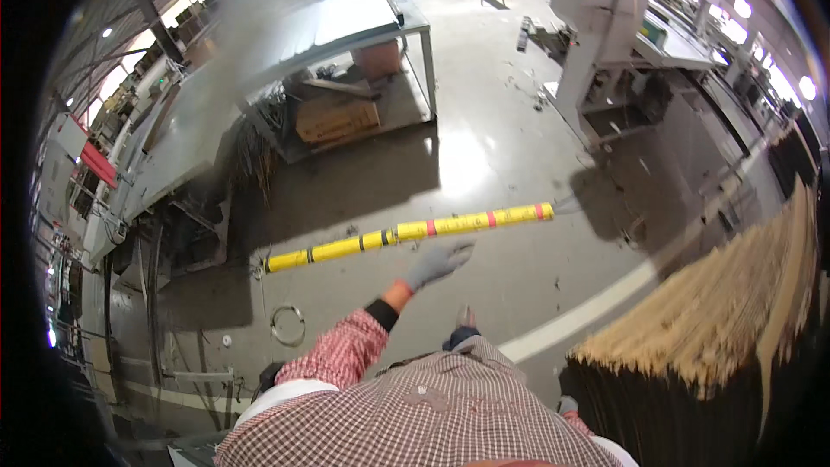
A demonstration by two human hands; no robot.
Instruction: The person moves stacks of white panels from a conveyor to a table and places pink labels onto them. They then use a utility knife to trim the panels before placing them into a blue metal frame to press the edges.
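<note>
My left hand [438, 263], in a grey glove, is held out in front of me over the floor with its fingers stretched and nothing in them. Just beyond it in the picture lies a long yellow strip [337, 248] with black and red bands, on the grey floor. Only a small gloved part of my right hand [567, 404] shows, low beside my checked apron [432, 406]. That hand is nearest to a tall stack of brown sheets [692, 311]; its fingers are hidden, and I cannot tell whether it touches the stack.
A metal table [415, 22] stands ahead to the left, a cardboard box [337, 121] on its lower shelf. A large pale machine [596, 52] is at the far right. On the floor lie a wire ring [288, 326] and a white line [588, 311]. Work benches line the left side.
</note>
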